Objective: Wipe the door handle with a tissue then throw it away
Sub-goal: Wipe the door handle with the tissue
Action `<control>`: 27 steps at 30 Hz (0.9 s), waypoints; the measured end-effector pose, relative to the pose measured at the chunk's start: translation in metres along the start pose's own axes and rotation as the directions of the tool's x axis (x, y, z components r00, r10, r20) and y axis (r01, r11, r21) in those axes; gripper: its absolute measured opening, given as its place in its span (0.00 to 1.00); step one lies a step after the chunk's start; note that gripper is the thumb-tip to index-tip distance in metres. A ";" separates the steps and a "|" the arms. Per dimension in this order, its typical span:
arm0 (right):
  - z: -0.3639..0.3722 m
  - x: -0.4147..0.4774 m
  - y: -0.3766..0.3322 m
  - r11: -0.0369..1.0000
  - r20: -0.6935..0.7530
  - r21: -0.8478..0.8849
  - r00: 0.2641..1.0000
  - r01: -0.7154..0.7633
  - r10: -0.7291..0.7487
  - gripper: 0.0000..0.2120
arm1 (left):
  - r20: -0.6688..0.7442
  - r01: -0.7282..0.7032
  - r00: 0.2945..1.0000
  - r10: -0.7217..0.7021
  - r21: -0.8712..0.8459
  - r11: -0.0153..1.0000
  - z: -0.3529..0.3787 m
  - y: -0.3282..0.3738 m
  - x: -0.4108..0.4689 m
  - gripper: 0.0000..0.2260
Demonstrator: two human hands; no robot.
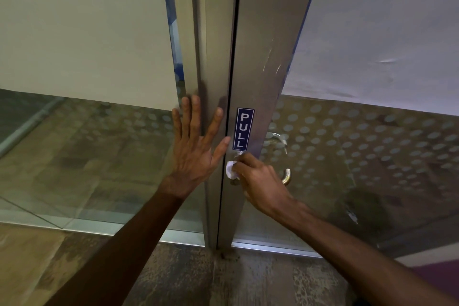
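Note:
My right hand (258,176) is closed around a crumpled white tissue (231,170) and presses it against the metal door handle (287,176) where the handle meets the door stile, just below a blue PULL sticker (244,128). Only the handle's curved free end shows to the right of my hand; the rest is hidden under my fingers. My left hand (196,149) lies flat with fingers spread on the fixed metal frame (216,57) left of the door gap.
The brushed metal door stile (265,57) runs up the middle, with glass panels either side, frosted above and dotted lower down. A second handle (278,138) shows through the glass behind the door. Mottled brown floor lies below the threshold (260,247).

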State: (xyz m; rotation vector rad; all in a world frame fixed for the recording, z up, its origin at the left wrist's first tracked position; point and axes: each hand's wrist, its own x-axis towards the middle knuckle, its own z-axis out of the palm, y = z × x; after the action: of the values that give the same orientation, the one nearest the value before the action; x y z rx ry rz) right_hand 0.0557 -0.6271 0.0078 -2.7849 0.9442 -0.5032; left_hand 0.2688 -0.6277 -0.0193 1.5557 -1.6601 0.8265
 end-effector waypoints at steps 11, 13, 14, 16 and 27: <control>0.016 0.008 -0.028 0.941 -0.055 -0.165 0.955 -0.295 0.290 0.07 | 0.056 0.024 0.998 -0.022 -0.035 0.999 -0.011 0.013 -0.001 0.34; 0.019 0.009 -0.032 0.931 -0.058 -0.145 0.942 -0.334 0.329 0.09 | 0.048 0.027 0.999 -0.025 -0.042 0.999 -0.010 0.013 -0.002 0.34; 0.021 0.010 -0.033 0.928 -0.052 -0.136 0.938 -0.347 0.343 0.11 | 0.045 0.026 0.999 -0.024 -0.042 0.999 -0.009 0.013 -0.002 0.34; 0.023 0.014 -0.034 0.929 -0.042 -0.105 0.935 -0.356 0.353 0.14 | 0.045 0.026 0.999 -0.024 -0.037 0.999 -0.009 0.013 -0.001 0.34; 0.028 0.005 -0.033 0.900 0.015 -0.430 0.997 0.076 -0.077 0.17 | 0.052 0.034 0.998 -0.033 -0.034 0.999 -0.009 0.014 -0.001 0.33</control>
State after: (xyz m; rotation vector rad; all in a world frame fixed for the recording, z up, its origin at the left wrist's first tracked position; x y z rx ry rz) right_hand 0.0886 -0.6032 -0.0089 -3.2258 1.0616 -0.3397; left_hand 0.2551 -0.6185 -0.0144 1.5882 -1.6717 0.7418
